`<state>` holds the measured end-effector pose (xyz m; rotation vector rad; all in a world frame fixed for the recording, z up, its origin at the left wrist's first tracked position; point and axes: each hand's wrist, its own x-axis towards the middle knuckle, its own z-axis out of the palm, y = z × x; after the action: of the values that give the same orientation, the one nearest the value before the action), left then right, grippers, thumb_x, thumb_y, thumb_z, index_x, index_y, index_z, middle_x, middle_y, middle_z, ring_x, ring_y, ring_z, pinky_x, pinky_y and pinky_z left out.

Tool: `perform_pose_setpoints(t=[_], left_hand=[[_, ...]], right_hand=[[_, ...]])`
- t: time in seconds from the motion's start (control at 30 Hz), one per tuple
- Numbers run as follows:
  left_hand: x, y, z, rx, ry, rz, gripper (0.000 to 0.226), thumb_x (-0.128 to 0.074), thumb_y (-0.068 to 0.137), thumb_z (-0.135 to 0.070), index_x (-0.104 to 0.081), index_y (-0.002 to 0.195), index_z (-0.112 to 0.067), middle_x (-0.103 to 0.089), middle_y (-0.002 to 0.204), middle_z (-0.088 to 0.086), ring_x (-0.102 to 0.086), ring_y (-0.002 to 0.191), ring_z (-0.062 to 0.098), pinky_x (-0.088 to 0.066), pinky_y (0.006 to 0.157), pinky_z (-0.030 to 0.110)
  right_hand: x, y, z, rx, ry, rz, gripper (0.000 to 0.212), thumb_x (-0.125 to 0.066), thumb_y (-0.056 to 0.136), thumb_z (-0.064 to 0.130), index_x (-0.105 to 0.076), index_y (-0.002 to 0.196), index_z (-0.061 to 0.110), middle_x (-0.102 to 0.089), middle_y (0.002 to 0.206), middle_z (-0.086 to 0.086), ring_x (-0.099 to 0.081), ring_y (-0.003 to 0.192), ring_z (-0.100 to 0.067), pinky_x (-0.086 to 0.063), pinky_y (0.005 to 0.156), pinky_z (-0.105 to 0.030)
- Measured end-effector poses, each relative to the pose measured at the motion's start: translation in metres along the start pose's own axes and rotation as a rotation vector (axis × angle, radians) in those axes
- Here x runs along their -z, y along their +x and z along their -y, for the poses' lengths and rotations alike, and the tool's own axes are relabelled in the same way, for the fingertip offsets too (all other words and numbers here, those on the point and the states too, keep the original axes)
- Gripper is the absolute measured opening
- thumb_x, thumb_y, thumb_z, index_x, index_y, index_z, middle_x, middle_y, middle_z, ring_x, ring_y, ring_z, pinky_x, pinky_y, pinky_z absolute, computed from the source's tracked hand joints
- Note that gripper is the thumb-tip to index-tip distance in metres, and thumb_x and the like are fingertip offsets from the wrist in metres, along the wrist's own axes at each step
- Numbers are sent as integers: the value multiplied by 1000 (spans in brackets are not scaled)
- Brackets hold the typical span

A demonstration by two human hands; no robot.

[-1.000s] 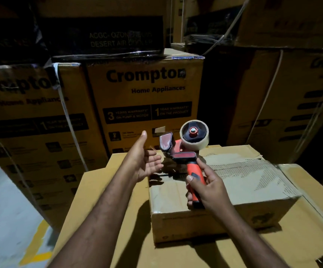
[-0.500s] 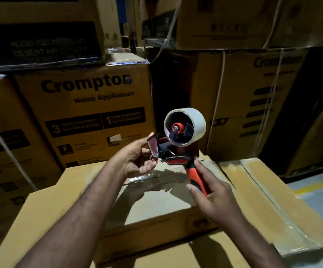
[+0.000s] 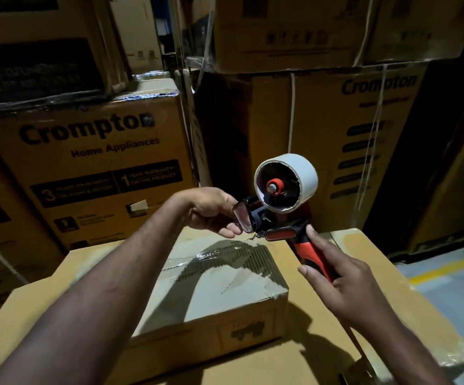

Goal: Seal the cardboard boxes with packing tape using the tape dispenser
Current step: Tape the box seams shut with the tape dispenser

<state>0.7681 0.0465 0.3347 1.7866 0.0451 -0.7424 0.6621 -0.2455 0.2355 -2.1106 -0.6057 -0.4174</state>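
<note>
Fingers [image 3: 321,247] of right hand [image 3: 350,293] grip one tape dispenser [image 3: 276,218], handle slanting down-right, nose left; left hand [image 3: 211,211] pinches its nose, over one box [image 3: 225,295].

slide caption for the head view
Right hand grips tape dispenser over small cardboard box; left hand pinches its front flap.

i'm in a dim warehouse: strapped brown cardboard cartons printed "crompton home appliances" [image 3: 94,168] fill the frame's upper half, yellow floor line [image 3: 447,266] lower right.
</note>
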Motion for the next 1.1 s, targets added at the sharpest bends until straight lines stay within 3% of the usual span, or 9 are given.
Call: perform_pose_setpoints(t=[0.17, 0.27, 0.5, 0.63, 0.7, 0.8, 0.9, 1.0, 1.1], left_hand=[[-5, 19, -33, 74, 398, 140, 37, -79, 78, -4, -72, 114, 3, -75, 102, 17, -71, 85, 21, -59, 82, 33], [-16, 31, -43, 31, 552, 100, 42, -86, 71, -3, -74, 111, -2, -76, 107, 16, -72, 99, 30, -59, 90, 41], [-1, 60, -31, 29, 413, 160, 34, -69, 86, 9, -65, 120, 9, -69, 118, 27, -68, 103, 33, -57, 90, 40], [10, 70, -19, 65, 312, 232, 21, -56, 93, 11, -74, 101, 2, -73, 90, 17, -69, 81, 21, -60, 80, 32], [10, 72, -19, 57, 313, 200, 26, -57, 93, 11, -78, 91, -4, -72, 84, 15, -68, 76, 19, -60, 78, 33], [8, 75, -22, 3, 428, 141, 19, -71, 84, 5, -75, 102, 1, -75, 98, 21, -69, 86, 26, -59, 90, 44], [8, 80, -26, -50, 538, 95, 36, -81, 72, 2, -74, 108, 0, -75, 109, 19, -72, 103, 31, -54, 100, 49], [12, 96, -23, -105, 611, -13, 18, -68, 89, 5, -76, 102, -5, -78, 96, 10, -76, 93, 25, -59, 92, 49], [12, 106, -17, -137, 673, -137, 19, -63, 92, 5, -77, 96, -7, -78, 86, 7, -77, 80, 20, -64, 80, 42]], right_hand=[[9, -8, -6, 3, -52, -9, 73, -66, 84, 42, -31, 148, 53, -44, 133, 33, -57, 105, 7, -47, 78, -4], [7, -11, -10, -12, -102, -21, 74, -66, 85, 41, -30, 148, 52, -47, 128, 33, -57, 104, 2, -56, 76, -18], [-12, -16, -12, -108, -105, -51, 74, -61, 82, 51, -27, 147, 56, -52, 132, 22, -61, 109, -12, -60, 74, -33], [-17, -16, -8, -157, -26, -86, 74, -63, 81, 50, -27, 144, 61, -40, 133, 37, -59, 106, 0, -57, 79, -24], [-19, -15, -6, -175, -5, -107, 74, -64, 81, 49, -27, 143, 63, -38, 131, 39, -57, 103, 6, -56, 78, -18], [-22, -14, -2, -196, -46, -95, 75, -65, 81, 46, -26, 144, 62, -38, 129, 39, -57, 100, 3, -48, 73, -5], [-29, -12, 1, -209, -112, -81, 78, -66, 82, 43, -24, 145, 60, -42, 127, 36, -61, 98, -7, -54, 73, -15], [-40, -5, 8, -208, -197, -94, 85, -72, 85, 36, -17, 145, 64, -48, 125, 25, -55, 99, -7, -56, 77, -27], [-49, -1, 13, -235, -212, -102, 85, -72, 88, 33, -16, 141, 66, -48, 126, 24, -51, 103, -4, -52, 83, -25]])
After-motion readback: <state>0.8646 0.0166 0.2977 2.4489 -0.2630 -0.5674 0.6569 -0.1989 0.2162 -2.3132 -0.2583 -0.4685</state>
